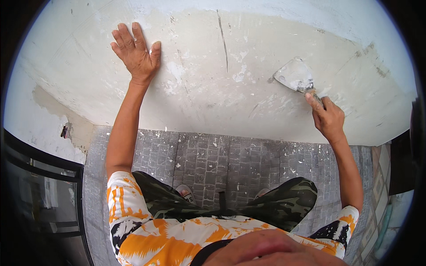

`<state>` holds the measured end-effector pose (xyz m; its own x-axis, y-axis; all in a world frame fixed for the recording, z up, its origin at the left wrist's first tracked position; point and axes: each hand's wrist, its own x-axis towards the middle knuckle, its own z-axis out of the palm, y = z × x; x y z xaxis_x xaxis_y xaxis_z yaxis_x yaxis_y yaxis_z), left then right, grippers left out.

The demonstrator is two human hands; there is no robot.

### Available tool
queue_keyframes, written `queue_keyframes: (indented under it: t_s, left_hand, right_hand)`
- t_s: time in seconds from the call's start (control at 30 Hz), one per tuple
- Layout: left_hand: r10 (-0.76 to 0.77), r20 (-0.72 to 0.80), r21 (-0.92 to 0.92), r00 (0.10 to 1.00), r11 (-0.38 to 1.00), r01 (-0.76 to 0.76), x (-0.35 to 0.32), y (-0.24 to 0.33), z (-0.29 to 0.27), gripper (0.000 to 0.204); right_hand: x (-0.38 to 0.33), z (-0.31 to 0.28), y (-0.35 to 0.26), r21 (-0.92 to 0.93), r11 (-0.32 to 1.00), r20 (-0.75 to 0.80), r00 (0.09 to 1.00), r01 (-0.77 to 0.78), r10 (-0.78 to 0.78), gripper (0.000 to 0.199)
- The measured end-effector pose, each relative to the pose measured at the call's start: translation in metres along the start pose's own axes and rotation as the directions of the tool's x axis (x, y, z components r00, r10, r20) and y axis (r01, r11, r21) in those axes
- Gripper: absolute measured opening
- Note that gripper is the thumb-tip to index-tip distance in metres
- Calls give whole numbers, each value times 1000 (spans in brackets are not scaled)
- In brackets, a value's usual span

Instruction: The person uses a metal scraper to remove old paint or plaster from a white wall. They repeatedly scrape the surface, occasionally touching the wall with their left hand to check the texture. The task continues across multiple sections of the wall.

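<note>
My left hand lies flat on the wall, fingers spread and holding nothing. In my right hand is a putty knife, its handle wrapped by the fingers with one finger stretched along it. The wide blade, smeared with white material, lies against or very close to the wall; I cannot tell if it touches. The wall is beige and patchy, with white scraped spots, a long dark streak near the top middle and a paler painted band above.
Grey brick-patterned floor meets the wall's foot, scattered with white flakes. At left are a dark-framed glass door and a hole with wires in the side wall. A patterned tile strip runs along the right.
</note>
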<state>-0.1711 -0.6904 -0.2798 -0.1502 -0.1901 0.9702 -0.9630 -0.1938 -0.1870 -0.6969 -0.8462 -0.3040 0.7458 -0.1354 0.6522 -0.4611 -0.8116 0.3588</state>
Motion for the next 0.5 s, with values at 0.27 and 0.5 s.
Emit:
queue_keyframes:
  t_s: [0.27,0.5]
  left_hand:
    - [-115,32,-46,993,992,117,0,-22,-29,70]
    - [-89,74,32,993,996,86,-8,-56,-30,68]
  right_hand:
    - [92,-15,-58,-59,995,-94,992,85,-90,70]
    - [137,-30,-94,17,989,10,989,146,-146,73]
